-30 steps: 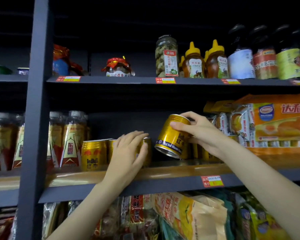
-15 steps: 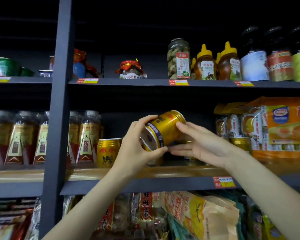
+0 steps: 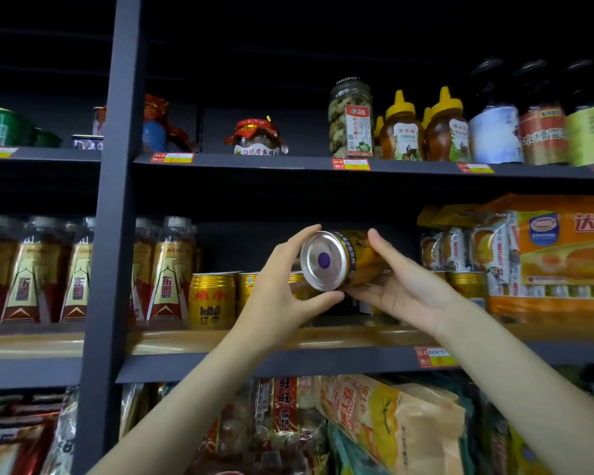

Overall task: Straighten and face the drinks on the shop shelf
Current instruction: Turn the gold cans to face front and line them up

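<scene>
A gold Red Bull can (image 3: 336,260) is held in the air above the middle shelf, lying on its side with its silver bottom and a purple dot turned towards me. My left hand (image 3: 282,293) grips its bottom rim between thumb and fingers. My right hand (image 3: 398,282) holds its body from the right and below. On the shelf behind stand more gold cans: one faces front with the Red Bull label (image 3: 212,299), others are partly hidden behind my hands (image 3: 467,282).
Tall bottles with red and gold labels (image 3: 167,272) stand left of the cans, past a dark upright post (image 3: 108,234). Orange cake packs (image 3: 546,255) fill the right. Jars and honey bottles (image 3: 402,128) line the shelf above, snack bags (image 3: 391,426) the shelf below.
My right hand lifted the can off the shelf and my left hand came off the standing cans to take its bottom. The can has tipped until its base faces me.
</scene>
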